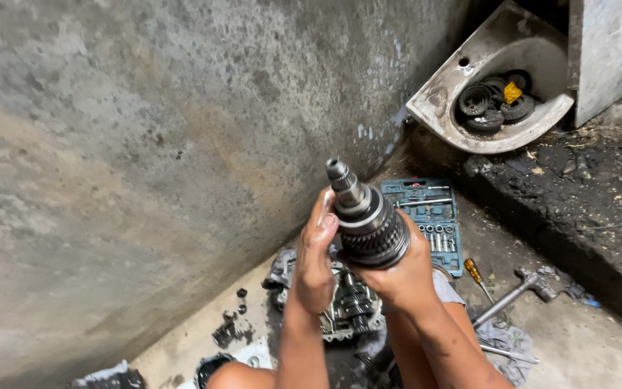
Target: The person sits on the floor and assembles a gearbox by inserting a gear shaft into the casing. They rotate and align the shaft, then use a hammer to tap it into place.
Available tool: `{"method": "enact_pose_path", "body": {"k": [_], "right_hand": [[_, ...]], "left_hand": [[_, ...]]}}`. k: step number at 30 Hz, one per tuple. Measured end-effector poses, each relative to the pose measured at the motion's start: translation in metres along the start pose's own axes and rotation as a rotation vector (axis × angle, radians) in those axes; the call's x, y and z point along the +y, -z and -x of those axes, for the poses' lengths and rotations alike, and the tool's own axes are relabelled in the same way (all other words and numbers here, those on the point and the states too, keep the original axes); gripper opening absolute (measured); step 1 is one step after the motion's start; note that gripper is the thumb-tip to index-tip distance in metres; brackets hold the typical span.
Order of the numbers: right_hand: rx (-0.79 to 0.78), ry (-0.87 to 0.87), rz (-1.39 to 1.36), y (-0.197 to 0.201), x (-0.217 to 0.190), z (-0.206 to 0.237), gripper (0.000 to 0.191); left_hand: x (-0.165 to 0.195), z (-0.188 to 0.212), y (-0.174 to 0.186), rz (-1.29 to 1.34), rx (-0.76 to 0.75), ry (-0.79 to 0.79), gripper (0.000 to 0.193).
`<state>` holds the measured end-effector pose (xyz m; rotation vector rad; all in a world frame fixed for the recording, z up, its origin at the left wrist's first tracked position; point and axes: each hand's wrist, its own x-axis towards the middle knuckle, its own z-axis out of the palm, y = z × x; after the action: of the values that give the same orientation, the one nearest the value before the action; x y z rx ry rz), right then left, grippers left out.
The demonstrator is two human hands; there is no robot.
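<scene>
Both hands are up in front of the concrete wall, holding a greasy gear shaft [366, 220], splined end pointing up-left. Left hand [314, 261] grips its side, fingers clenched around the gears; right hand [406, 272] cups it from below, grasping firmly. Best keep that support under the heavy end, since grease makes it slippery. Below on the floor: open gearbox [340, 306], socket set [430, 220].

far right, broken white basin [440, 101] holding black gears [494, 101]; blue socket set case [430, 216], screwdriver [475, 272] and wrench [512, 294] lying near, open gearbox housing [347, 306] left.
</scene>
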<state>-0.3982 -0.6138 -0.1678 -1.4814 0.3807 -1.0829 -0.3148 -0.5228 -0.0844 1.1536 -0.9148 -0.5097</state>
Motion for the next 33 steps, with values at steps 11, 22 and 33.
{"method": "enact_pose_path", "body": {"k": [11, 22, 33], "right_hand": [[-0.255, 0.055, 0.046, 0.016, 0.014, -0.017, 0.056], [-0.249, -0.006, -0.047, 0.007, 0.017, -0.011, 0.057], [-0.328, -0.017, -0.14, 0.013, 0.013, -0.012, 0.063]], "left_hand": [[-0.022, -0.004, 0.035, -0.325, -0.179, -0.155, 0.082], [0.002, 0.003, 0.024, -0.449, -0.078, -0.036, 0.086], [0.009, 0.007, 0.023, -0.525, -0.156, -0.191, 0.081]]}}
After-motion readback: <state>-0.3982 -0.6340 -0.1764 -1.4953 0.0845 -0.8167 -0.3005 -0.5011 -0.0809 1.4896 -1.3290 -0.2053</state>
